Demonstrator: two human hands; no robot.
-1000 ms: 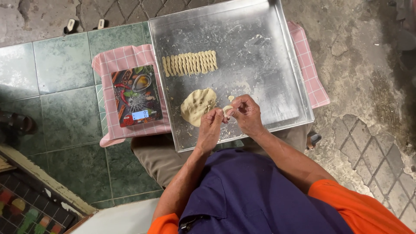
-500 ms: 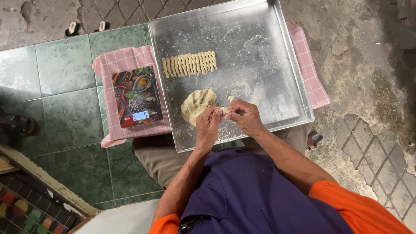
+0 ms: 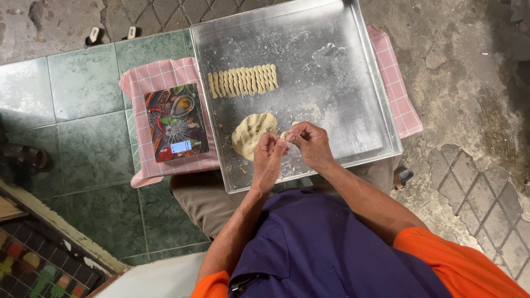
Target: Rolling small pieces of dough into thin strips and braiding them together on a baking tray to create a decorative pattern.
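Both hands (image 3: 290, 146) pinch, seemingly, one dough bit (image 3: 286, 134).

Support: floor, two surfaces. Green glazed tiles (image 3: 83, 88) on the left, rough grey concrete (image 3: 469, 83) on the right, patterned pavers at far top and lower right.

A pink checked cloth (image 3: 160, 77) covers a low stand; what carries it is hidden. On the cloth: a large square metal tray (image 3: 342, 72), dusted with flour, and just beside its left edge a flat kitchen scale (image 3: 175, 121) with a printed food picture.

On the tray floor: a row of small twisted dough pieces (image 3: 243, 80) near the upper left, and a flattened lump of dough (image 3: 251, 132) lower down, apart from the row.
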